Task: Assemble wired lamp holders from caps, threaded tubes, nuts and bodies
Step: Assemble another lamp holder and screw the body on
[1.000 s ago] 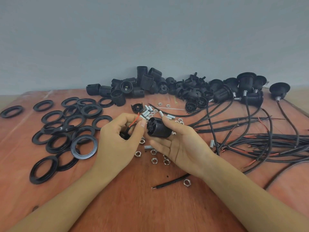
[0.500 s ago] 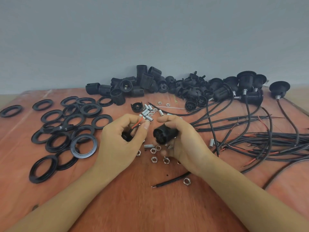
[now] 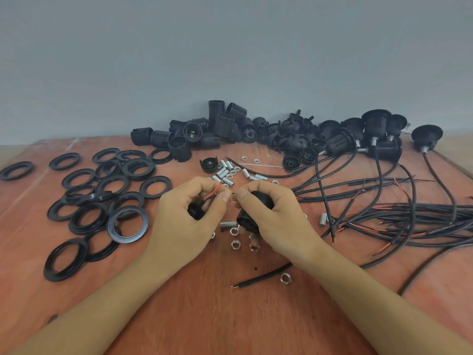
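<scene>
My left hand [image 3: 189, 219] grips a small black cap [image 3: 195, 210] with a red wire [image 3: 214, 190] and a black wire coming out of it. My right hand [image 3: 271, 216] curls over a black lamp holder body [image 3: 244, 218], its open end facing down and left. The thumbs and forefingers of both hands meet at the wire tips in the middle. Silver threaded tubes [image 3: 225, 175] lie just behind the hands. Loose hex nuts [image 3: 235, 244] lie under and in front of them. A black cable [image 3: 258, 279] runs out from under my right wrist.
Black threaded rings [image 3: 110, 201] cover the left of the wooden table [image 3: 204, 316]. Black bodies and caps [image 3: 230, 131] are piled against the wall. Wired lamp holders [image 3: 378, 142] and a tangle of black and red cables [image 3: 396, 216] fill the right.
My right hand has rolled over from palm up to knuckles up, carrying the body down and left. Its fingertips have closed in on my left hand's fingertips at the wires.
</scene>
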